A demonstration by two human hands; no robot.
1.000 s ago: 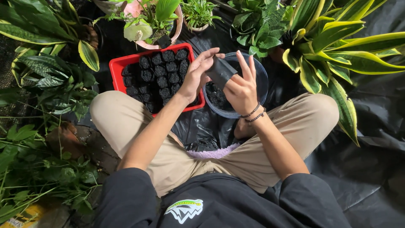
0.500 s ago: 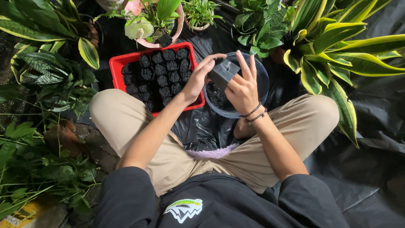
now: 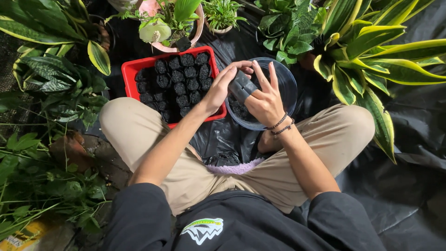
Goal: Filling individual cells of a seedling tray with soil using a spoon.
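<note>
Both the left hand [image 3: 222, 86] and right hand [image 3: 265, 100] hold a small black bag [image 3: 241, 86] over the clear bowl [image 3: 289, 81], beside the red tray [image 3: 132, 69].

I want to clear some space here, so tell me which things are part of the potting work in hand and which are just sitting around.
In use:
- small black plastic seedling bag, held by left hand and right hand
- clear round bowl of dark soil
- red rectangular tray of filled black bags

Just around:
- pink pot with plant
- yellow-edged leafy plant
- black ground sheet
</note>
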